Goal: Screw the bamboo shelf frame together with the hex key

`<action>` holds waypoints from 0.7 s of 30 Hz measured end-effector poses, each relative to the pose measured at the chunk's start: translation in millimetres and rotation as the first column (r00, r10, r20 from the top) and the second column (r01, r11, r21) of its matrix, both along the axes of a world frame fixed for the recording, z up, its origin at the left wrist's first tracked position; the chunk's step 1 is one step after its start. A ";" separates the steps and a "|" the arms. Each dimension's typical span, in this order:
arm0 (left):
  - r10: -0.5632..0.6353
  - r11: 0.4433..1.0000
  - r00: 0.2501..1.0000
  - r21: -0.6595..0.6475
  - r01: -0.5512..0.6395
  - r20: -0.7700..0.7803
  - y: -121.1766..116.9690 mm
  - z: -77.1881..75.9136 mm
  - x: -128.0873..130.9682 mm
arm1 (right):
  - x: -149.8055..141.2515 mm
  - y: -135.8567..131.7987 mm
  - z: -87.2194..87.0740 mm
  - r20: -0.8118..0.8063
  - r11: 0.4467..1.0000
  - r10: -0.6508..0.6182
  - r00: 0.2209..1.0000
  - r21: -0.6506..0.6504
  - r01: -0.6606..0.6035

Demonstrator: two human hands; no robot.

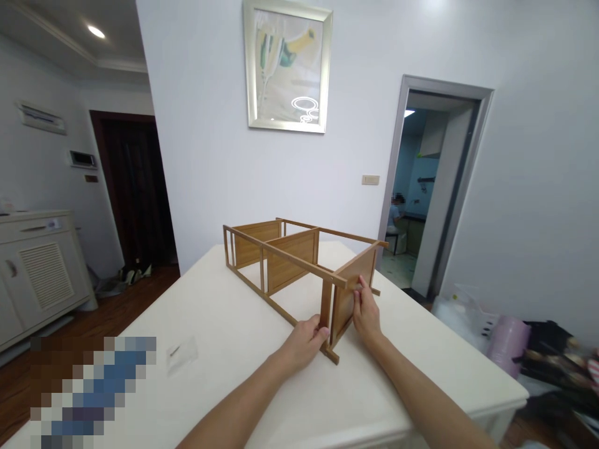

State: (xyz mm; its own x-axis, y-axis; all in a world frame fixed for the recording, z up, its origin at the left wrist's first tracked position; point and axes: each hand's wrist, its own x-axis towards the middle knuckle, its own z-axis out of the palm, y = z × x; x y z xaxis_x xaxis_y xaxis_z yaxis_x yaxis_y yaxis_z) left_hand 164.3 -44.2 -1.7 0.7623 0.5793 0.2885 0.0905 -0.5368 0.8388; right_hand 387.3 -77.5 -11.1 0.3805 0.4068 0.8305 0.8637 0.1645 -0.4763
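Note:
A wooden shelf rack (292, 262) with three brown panels lies on its side on the white table (234, 399). My left hand (306, 340) is closed around the flat crosspiece and lower rail at the rack's near end, thumb on the front side. My right hand (366, 310) rests against the outer face of the nearest panel (345, 299), fingers pointing up and close together, touching the board. Its grip on an edge does not show. Two short leg ends stick out past this panel near my hands.
A small clear plastic bag (182, 355) with a tiny piece inside lies on the table's left. Pink roll (508, 343) and bags are heaped right of the table. A person sits beyond the doorway (400, 215). A white cabinet (42, 274) stands at left.

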 end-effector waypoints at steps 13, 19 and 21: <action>-0.276 0.945 0.961 0.177 0.275 -0.018 -53.4 8.4 37.9 | 23.4 -17.1 22.3 -0.332 0.978 -0.172 0.928 -0.168 0.121; 0.132 0.890 0.984 0.451 -0.066 -0.116 -59.8 23.2 -11.1 | 24.3 -31.4 41.0 -0.407 0.969 -0.228 0.885 -0.009 0.246; 0.371 0.815 0.906 0.539 -0.212 -0.206 -46.5 29.9 -52.9 | 15.9 -43.0 43.2 -0.409 0.962 -0.213 0.887 0.074 0.264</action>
